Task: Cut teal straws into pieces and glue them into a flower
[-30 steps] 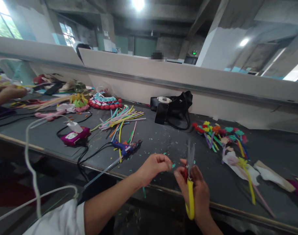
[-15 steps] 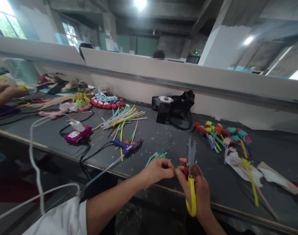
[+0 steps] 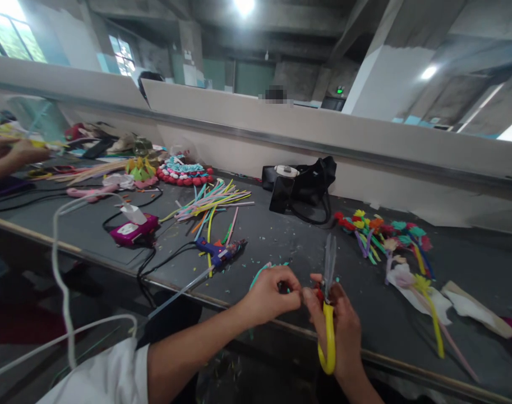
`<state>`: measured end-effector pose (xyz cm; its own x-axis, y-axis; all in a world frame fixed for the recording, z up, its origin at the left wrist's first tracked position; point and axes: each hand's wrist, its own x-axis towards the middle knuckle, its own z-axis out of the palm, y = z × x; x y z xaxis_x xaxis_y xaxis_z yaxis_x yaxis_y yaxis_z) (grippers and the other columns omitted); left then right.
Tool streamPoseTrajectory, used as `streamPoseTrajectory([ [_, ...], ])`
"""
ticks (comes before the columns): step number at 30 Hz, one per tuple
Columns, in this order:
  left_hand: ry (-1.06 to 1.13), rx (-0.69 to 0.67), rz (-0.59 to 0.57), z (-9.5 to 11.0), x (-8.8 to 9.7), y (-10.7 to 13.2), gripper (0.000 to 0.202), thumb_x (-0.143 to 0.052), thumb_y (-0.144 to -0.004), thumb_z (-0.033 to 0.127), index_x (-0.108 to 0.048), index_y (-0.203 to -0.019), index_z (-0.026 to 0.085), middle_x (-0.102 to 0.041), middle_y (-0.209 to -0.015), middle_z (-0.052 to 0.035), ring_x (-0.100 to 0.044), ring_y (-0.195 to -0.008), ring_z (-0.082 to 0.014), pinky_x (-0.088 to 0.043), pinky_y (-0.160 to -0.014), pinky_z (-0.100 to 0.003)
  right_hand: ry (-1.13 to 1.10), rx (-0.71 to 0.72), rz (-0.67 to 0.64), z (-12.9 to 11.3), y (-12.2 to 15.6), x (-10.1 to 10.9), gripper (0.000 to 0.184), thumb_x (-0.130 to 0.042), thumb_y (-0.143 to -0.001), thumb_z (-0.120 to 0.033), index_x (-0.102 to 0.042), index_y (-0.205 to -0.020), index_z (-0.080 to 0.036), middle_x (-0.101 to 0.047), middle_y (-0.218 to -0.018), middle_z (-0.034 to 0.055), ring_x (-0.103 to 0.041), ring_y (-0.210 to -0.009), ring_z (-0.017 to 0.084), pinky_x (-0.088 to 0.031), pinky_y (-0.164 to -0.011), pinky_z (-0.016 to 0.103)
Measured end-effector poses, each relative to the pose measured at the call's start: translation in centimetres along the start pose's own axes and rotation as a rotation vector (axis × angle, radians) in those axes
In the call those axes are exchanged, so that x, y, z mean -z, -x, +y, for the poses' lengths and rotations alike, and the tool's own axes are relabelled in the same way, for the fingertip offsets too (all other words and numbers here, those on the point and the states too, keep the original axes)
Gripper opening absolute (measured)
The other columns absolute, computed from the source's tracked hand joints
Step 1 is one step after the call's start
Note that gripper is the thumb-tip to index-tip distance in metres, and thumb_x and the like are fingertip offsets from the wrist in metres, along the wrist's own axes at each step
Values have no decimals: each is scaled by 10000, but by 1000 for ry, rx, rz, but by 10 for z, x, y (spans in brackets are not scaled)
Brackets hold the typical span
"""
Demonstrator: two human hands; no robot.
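My left hand [image 3: 272, 294] is closed in a pinch on a teal pipe cleaner [image 3: 259, 271] that curls out behind its knuckles. My right hand [image 3: 342, 325] is wrapped round yellow-handled scissors [image 3: 328, 314], whose blades point up and away over the dark table [image 3: 281, 235]. The fingertips of both hands meet just left of the scissor pivot, above the table's near edge.
A blue glue gun [image 3: 218, 252] and a spread of coloured pipe cleaners [image 3: 209, 205] lie to the left. A magenta box [image 3: 133, 231], a black bag [image 3: 301, 182] and finished pipe-cleaner flowers [image 3: 386, 235] sit further off. Another person's hand [image 3: 12, 154] works at far left.
My left hand has closed in towards my right until the fingertips meet. The teal pipe cleaner now shows behind it. The scissors have stayed upright in my right hand.
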<state>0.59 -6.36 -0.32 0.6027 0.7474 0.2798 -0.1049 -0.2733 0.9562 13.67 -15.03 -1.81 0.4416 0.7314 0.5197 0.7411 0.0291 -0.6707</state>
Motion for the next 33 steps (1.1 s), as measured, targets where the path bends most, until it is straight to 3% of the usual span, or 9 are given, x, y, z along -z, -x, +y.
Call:
streamPoseTrajectory([
  [4, 532, 202, 185, 4, 8, -7, 46, -686, -668, 198, -678, -675, 153, -580, -679, -9, -472, -652, -121, -359, -657, -242, 41, 62, -54, 1, 6, -3, 389, -530, -862, -523, -616, -1028, -181, -716, -858, 57, -682, -663, 164, -522, -613, 242],
  [6, 715, 201, 266, 5, 11, -10, 53, -708, -650, 177, -679, -680, 145, -576, -679, -4, -471, -655, -109, -363, -674, -236, 66, 88, -98, 3, 12, -4, 382, -546, -863, -509, -613, -1045, -180, -720, -835, 43, -684, -666, 159, -521, -614, 234],
  [9, 850, 172, 274, 6, 13, -11, 60, -724, -661, 164, -689, -702, 139, -593, -698, -6, -489, -667, -101, -374, -693, -230, 118, 138, -103, 5, 19, -6, 389, -560, -856, -510, -622, -1057, -182, -724, -827, 36, -686, -667, 160, -525, -626, 243],
  [21, 906, 163, 257, 13, 10, -8, 70, -739, -656, 156, -674, -675, 138, -598, -696, 1, -510, -633, -86, -400, -636, -209, 191, 136, -200, 2, 20, -4, 356, -520, -875, -508, -639, -1048, -221, -734, -830, 1, -698, -685, 154, -519, -609, 232],
  [33, 909, 172, 284, 9, 7, -7, 75, -743, -666, 162, -677, -699, 147, -609, -683, 9, -524, -609, -80, -418, -615, -205, 186, 168, -195, -3, 21, -6, 360, -465, -915, -499, -643, -1031, -208, -736, -777, 3, -687, -611, 146, -488, -562, 222],
])
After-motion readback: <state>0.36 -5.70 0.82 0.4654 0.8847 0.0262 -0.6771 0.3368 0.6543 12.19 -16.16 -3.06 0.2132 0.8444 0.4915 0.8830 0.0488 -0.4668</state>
